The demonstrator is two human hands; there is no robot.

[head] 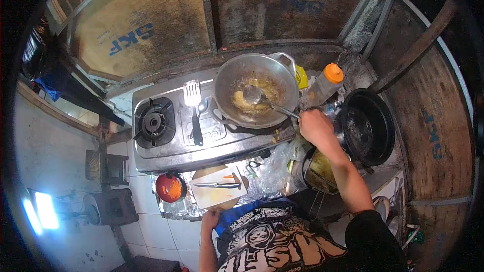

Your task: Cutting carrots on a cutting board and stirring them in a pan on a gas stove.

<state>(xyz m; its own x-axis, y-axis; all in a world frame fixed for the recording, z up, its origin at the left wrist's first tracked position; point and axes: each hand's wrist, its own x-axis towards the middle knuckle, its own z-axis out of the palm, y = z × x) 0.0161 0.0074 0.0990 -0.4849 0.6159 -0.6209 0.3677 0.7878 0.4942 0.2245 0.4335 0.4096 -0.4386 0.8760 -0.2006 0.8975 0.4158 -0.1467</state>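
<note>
My right hand (317,125) grips the handle of a metal ladle (254,95), whose bowl rests in the frying contents of a large metal wok (242,68). The wok stands on the right side of a two-burner gas stove (166,160). My left hand (211,217) is at the counter's front edge, just below a white cutting board (208,201); whether its fingers hold anything cannot be seen. On the board lie a knife (223,185) and small orange strips. Left of it sits a red bowl (162,188) of shredded orange food, likely carrot.
A slotted spatula (192,93) and a spoon (203,106) lie between the burners. To the right stand an orange-capped bottle (326,82), a black basin (389,128) and a pot (321,173). A clear plastic bag (270,170) lies on the foil-covered counter.
</note>
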